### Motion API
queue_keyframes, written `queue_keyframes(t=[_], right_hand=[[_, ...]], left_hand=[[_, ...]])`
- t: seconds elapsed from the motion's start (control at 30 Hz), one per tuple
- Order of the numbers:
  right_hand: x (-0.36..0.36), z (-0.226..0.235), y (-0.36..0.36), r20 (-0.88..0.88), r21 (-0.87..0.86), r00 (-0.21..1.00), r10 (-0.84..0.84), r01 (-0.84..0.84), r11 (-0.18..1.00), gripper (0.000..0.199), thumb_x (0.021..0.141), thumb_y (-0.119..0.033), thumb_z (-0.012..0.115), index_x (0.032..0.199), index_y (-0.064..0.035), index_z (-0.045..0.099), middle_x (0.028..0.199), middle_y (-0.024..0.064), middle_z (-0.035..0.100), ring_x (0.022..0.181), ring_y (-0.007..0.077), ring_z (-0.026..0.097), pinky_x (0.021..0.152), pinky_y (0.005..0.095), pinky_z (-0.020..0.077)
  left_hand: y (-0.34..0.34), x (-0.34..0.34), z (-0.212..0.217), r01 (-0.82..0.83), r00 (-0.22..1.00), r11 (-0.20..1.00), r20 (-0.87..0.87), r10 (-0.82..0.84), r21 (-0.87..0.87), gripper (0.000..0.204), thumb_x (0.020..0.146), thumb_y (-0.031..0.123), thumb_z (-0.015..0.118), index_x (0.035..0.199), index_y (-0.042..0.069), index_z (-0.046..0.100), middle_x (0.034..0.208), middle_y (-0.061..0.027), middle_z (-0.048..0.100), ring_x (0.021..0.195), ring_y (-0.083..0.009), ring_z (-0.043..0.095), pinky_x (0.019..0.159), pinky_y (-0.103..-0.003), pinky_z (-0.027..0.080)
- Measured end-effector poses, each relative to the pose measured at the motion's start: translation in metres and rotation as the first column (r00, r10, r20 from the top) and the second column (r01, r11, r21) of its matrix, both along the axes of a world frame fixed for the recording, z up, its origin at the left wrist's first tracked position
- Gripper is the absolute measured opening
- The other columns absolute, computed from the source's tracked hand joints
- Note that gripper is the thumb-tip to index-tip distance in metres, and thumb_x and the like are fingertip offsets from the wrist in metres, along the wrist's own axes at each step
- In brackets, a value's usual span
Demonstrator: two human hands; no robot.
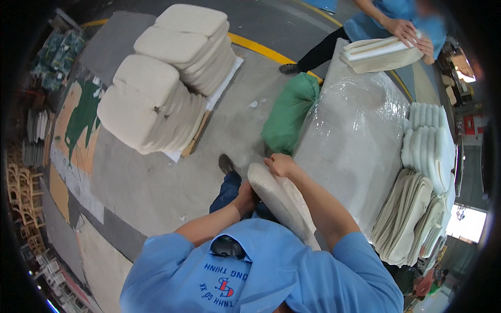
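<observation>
In the head view, the beige cushion [272,194] stands upright before the person's torso, beside the plastic-wrapped desk [352,122]; the right hand [281,164] grips its upper edge; the left hand [247,197] is partly hidden behind it, grip impossible to tell.

The right hand [281,165] grips a beige cushion [275,194], the left hand [246,198] against it, near a green sack [289,113].

I wear a light-blue collared shirt [276,261] with short sleeves [360,266]. Chest marking: dark-blue lettering [214,269] around a red-and-blue emblem [224,286]. Neck: rounded black item [228,247]. Lower body: dark-blue trousers [226,192], dark shoe [226,164]. My hands [282,166] are bare.
</observation>
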State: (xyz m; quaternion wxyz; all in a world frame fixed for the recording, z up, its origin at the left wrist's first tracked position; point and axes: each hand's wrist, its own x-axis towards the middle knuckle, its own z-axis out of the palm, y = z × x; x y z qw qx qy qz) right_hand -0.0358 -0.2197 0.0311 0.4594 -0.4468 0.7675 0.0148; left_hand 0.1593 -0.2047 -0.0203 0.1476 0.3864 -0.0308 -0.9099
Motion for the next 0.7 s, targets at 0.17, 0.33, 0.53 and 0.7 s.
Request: queue_keyframes(t=[0.17,0.33,0.53,0.7], right_hand=[[0.012,-0.017,0.004,0.008,-0.099,0.984,-0.18,0.18,0.979,0.051,0.099,-0.047,0.052,0.106,-0.0002,0.072,0.108,0.0266,0.072,0.107,0.0437,0.067,0.094,0.0504,0.0498],[0.026,-0.017,0.01,-0.136,-0.399,0.94,-0.314,0.239,0.885,0.042,0.101,-0.041,0.056,0.093,-0.0008,0.064,0.095,0.0262,0.071,0.096,0.0481,0.066,0.085,0.0539,0.0505],[0.033,-0.003,0.004,-0.17,-0.394,0.936,-0.309,0.223,0.892,0.025,0.101,-0.036,0.057,0.106,-0.012,0.059,0.091,0.0234,0.071,0.091,0.0486,0.067,0.081,0.0558,0.0498],[0.036,-0.013,0.002,-0.163,-0.27,0.954,-0.253,0.203,0.941,0.021,0.1,-0.032,0.057,0.113,-0.0148,0.054,0.091,0.0243,0.072,0.091,0.048,0.068,0.08,0.0574,0.0499]], left_hand=[[0.022,-0.021,-0.043,0.0,0.998,0.81,0.052,0.037,-0.587,0.05,0.105,0.045,0.044,0.136,0.008,0.058,0.133,-0.0115,0.064,0.124,-0.0309,0.059,0.11,-0.046,0.045],[0.036,-0.035,-0.066,-0.169,0.971,0.776,0.034,0.238,-0.608,0.064,0.103,0.063,0.04,0.134,0.011,0.061,0.13,-0.0096,0.067,0.121,-0.0313,0.061,0.105,-0.045,0.047],[0.032,-0.045,-0.071,-0.409,0.902,0.906,0.198,0.383,0.107,0.075,0.101,0.073,0.035,0.133,0.01,0.062,0.128,-0.0123,0.067,0.118,-0.0331,0.063,0.102,-0.048,0.049],[0.036,-0.039,-0.073,-0.325,0.936,0.926,0.207,0.286,0.193,0.075,0.101,0.073,0.034,0.135,0.011,0.06,0.13,-0.0132,0.065,0.119,-0.0334,0.062,0.103,-0.049,0.048]])
